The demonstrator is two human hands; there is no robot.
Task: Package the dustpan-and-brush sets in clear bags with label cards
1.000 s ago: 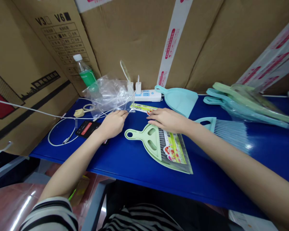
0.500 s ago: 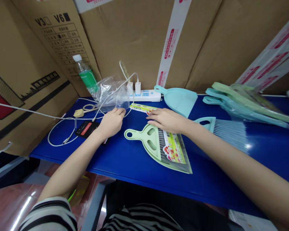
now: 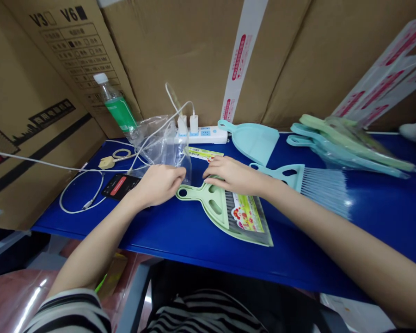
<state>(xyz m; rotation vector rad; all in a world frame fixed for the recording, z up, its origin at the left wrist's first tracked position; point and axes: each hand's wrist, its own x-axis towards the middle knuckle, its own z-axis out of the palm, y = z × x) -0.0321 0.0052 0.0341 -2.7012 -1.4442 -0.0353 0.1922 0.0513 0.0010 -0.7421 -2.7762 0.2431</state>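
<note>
A green dustpan (image 3: 217, 221) lies on the blue table with a matching brush (image 3: 213, 203) nested in it and a printed card (image 3: 247, 213) over the bristles. My left hand (image 3: 162, 184) is curled closed just beside the handle loop; its fingertips are hidden, so whatever they may hold cannot be made out. Along the dustpan's far edge, my right hand (image 3: 231, 175) has its thumb and fingers apart, reaching over the green plastic. Behind the hands lie a clear plastic bag (image 3: 159, 138) and another printed card (image 3: 203, 153).
A light blue dustpan (image 3: 254, 141) and blue brush (image 3: 322, 187) lie beyond my right arm. Bagged dustpan sets (image 3: 353, 143) are stacked at the right. A phone (image 3: 119, 186), cables, a power strip (image 3: 208, 135) and a bottle (image 3: 119, 111) occupy the left and back, before cardboard boxes (image 3: 194, 55).
My left hand has moved right and down, away from the plastic bag to the green handle's loop. My right hand has shifted slightly toward the left hand. The view has shifted a little.
</note>
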